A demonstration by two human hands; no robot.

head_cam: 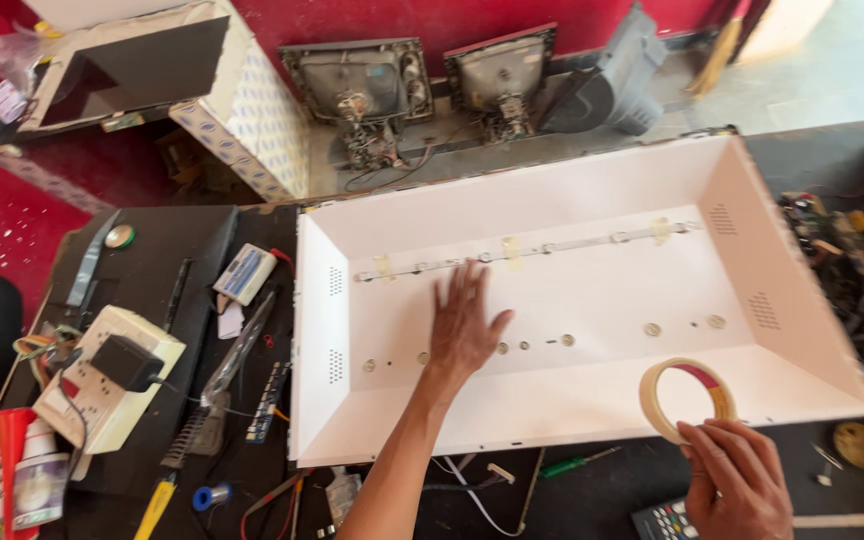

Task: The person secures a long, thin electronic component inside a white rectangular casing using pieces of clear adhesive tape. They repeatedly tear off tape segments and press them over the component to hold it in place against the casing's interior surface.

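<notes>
Two hands show. The left hand [465,325] lies flat with fingers spread on the floor of the white tray-shaped panel [592,400], just at six o'clock from the one long strip [527,247] that crosses the panel. Four yellowish tape patches hold that strip down, and a row of small round studs [652,329] runs at three o'clock from the palm. The right hand [737,480] is closed on the one roll of tape [687,400], a tan ring held upright over the panel's near rim, at four o'clock from the left hand.

On the dark tabletop [167,240] at nine o'clock stand one white power strip [102,385] with a black plug block in it, one small white and blue box [245,273], and a red and white can [12,470] at the near corner. At twelve o'clock, on the floor by the red wall, two old picture tubes [357,85] lean side by side, and at eleven o'clock an open white carton [167,75] holds a dark flat screen.
</notes>
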